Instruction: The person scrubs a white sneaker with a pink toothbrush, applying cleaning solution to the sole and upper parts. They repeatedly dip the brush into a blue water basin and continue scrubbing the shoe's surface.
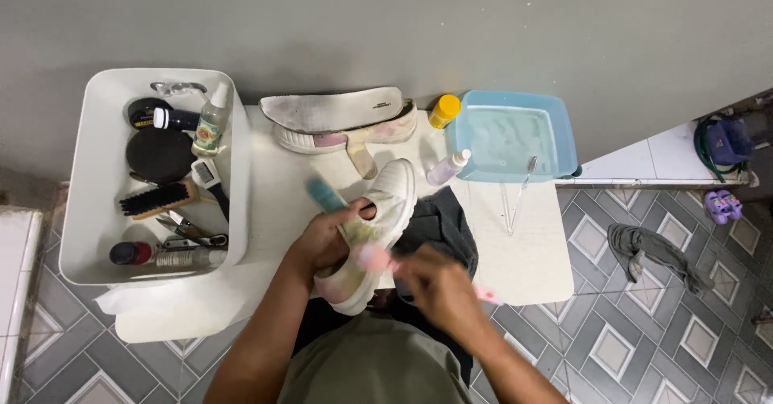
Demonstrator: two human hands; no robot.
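Head view: left hand (322,239) grips the shoe (372,231) at its collar, above a dark cloth (443,223). Right hand (439,287), blurred, pinches a pink brush (378,259) against it. Shoe judged light, soft-sided; the collar gives the firmest hold.

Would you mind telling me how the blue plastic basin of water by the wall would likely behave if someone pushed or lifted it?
The blue plastic basin looks nearly full of water, so it is probably heavy for its size and would slosh if shoved. Its wide, flat base suggests it would slide rather than tip. The thin brush leaning over its front rim would likely fall off.
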